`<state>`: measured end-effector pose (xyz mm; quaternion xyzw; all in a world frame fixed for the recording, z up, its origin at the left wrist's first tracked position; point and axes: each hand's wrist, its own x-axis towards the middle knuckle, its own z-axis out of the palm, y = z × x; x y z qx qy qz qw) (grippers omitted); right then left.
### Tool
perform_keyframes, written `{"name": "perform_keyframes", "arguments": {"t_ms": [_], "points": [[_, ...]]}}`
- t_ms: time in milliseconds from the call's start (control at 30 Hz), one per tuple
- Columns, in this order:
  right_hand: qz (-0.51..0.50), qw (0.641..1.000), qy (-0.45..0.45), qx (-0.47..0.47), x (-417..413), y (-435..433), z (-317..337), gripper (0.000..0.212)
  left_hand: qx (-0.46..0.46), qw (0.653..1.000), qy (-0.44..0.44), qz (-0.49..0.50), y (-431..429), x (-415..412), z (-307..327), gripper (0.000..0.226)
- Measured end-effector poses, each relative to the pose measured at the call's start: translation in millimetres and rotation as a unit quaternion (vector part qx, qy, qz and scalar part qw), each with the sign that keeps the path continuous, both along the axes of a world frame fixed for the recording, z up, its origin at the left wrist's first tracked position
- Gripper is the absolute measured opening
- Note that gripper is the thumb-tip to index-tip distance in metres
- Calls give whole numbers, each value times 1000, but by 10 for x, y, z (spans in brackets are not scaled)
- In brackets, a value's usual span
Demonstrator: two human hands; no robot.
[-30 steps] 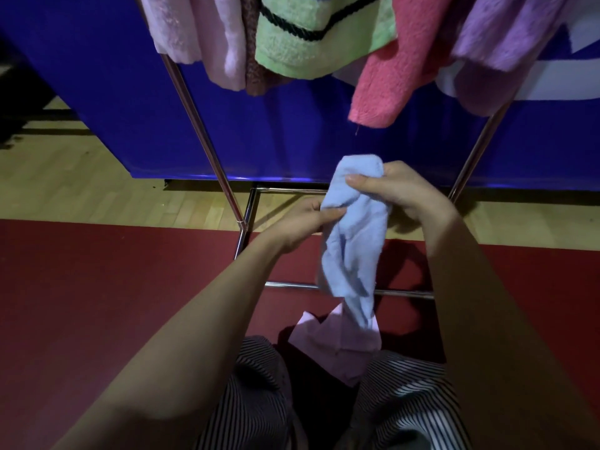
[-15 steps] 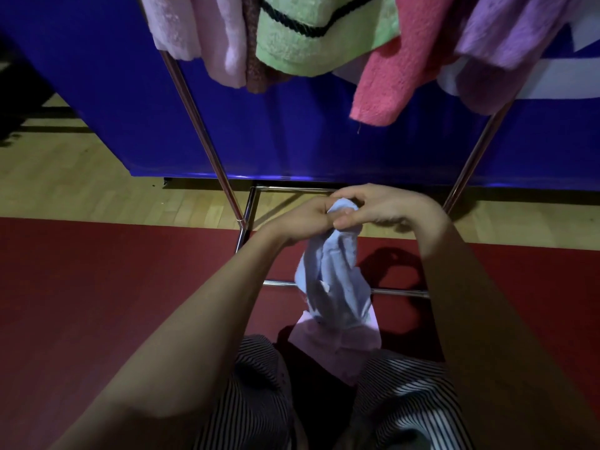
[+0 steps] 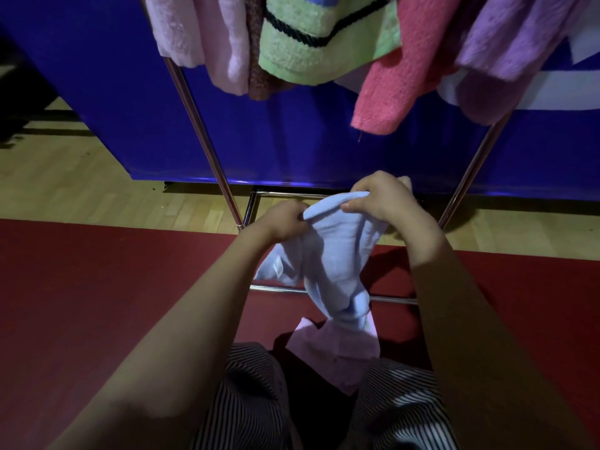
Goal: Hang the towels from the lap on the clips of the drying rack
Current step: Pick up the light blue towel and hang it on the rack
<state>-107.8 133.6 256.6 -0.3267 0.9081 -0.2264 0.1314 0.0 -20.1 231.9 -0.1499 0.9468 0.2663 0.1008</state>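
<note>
Head view, seated person facing a drying rack. At centre frame, the left hand and the right hand are both gripping the upper hem of a light blue towel, each closed around the fabric, with a short span of rolled hem stretching between them. The rest of the blue towel is hanging down in folds, its lower end reaching a pale pink towel that is lying between the knees on the striped trousers at lower centre. Along the top of the frame, towels are hanging from the rack: a light pink towel at upper left, a green towel with a dark stripe at upper centre, a coral towel right of centre and a purple towel at upper right. The clips are lying outside the frame. Behind the rack a blue panel is standing; a red mat is covering the wooden floor below.
</note>
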Motion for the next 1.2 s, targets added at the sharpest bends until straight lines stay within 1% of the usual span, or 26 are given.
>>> {"name": "perform_keyframes", "arguments": {"t_ms": [67,133,233,300,367,400,433,500,533,600,633,700,733,767,800,833,867,900,933,967,1000,1033,1067,1133,1167,1200], "points": [[4,999,31,27,-51,29,30,22,-42,998,-9,49,-79,18,-38,19],[-8,998,32,50,-128,102,26,23,-46,995,-33,87,-179,52,-99,20],[-50,998,1,50,-236,265,8,27,-67,990,-92,87,-280,153,-159,22],[-62,997,-12,47,-275,374,23,30,-51,989,-110,81,-338,233,-182,23],[-67,996,-31,50,-319,473,13,32,-38,991,-92,93,-424,290,-204,24],[-70,995,-52,45,-360,523,-12,31,-34,991,-68,112,-461,312,-210,24],[-71,994,-77,38,-396,567,-40,30,-15,989,-39,143,-494,328,-221,22],[-71,988,-129,40,-434,638,-74,30,63,972,53,222,-505,341,-194,13],[-67,985,-152,46,-435,660,-85,29,98,955,108,257,-511,338,-160,11],[-65,982,-166,58,-443,685,-106,32,148,917,216,302,-544,328,-88,17],[-69,985,-149,55,-467,690,-125,34,174,896,258,318,-564,324,-72,21],[-59,994,-91,23,-509,700,-125,33,219,860,302,347,-545,340,-10,24],[-48,996,-76,-21,-507,696,-93,30,236,842,328,358,-512,347,62,24],[-37,994,-66,-84,-495,672,-23,22,239,817,373,370,-492,337,176,24],[-26,985,-62,-156,-451,640,82,14,219,783,445,376,-472,330,360,25],[-16,969,-63,-238,-396,596,217,10,188,735,532,376,-458,326,595,25],[-15,942,-73,-328,-343,559,364,7,159,684,611,364,-472,330,839,25],[-19,907,-89,-412,-306,532,495,3,136,645,669,343,-509,327,1026,24],[-28,877,-95,-469,-296,527,589,15,120,631,693,326,-548,322,1108,22],[-37,865,-88,-493,-291,535,640,26,116,645,681,326,-561,322,1099,22],[-52,868,-78,-487,-286,541,648,32,125,673,643,343,-535,340,1043,23],[-67,883,-64,-460,-267,536,636,35,147,693,602,369,-514,356,955,25],[-72,903,-52,-421,-258,521,597,35,167,694,578,396,-501,365,865,28],[-67,933,-44,-351,-263,495,500,27,169,675,583,419,-519,374,790,34],[-66,940,-44,-331,-270,486,476,24,164,675,585,418,-531,366,799,36],[-70,944,-39,-320,-285,478,469,23,160,685,576,417,-540,361,818,38]]}}
